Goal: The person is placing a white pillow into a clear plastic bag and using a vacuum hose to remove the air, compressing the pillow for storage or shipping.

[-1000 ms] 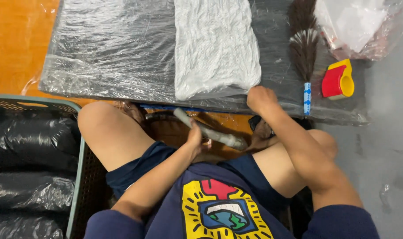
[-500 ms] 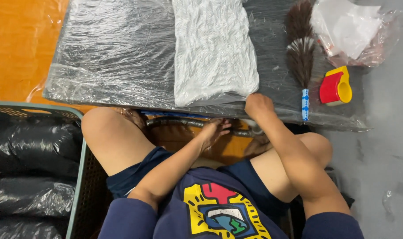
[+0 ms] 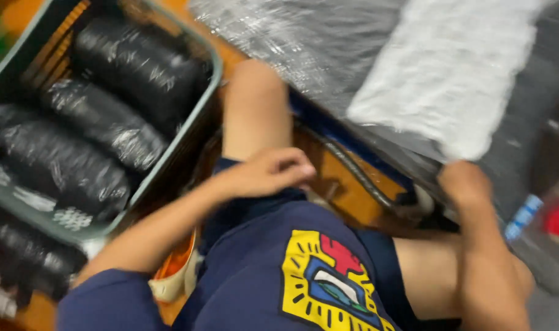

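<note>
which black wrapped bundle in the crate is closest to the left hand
The black plastic-wrapped bundle at the green crate's near right edge; the other bundles lie farther from the left hand.

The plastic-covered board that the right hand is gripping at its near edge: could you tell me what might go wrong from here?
1. The right hand alone grips the board at its near edge; the left hand rests empty over the thigh, so the board could tilt or slip.
2. The white sheet lies loose on the glossy plastic and might slide off.
3. The picture is motion-blurred, so the grip may be less secure than it looks.
</note>
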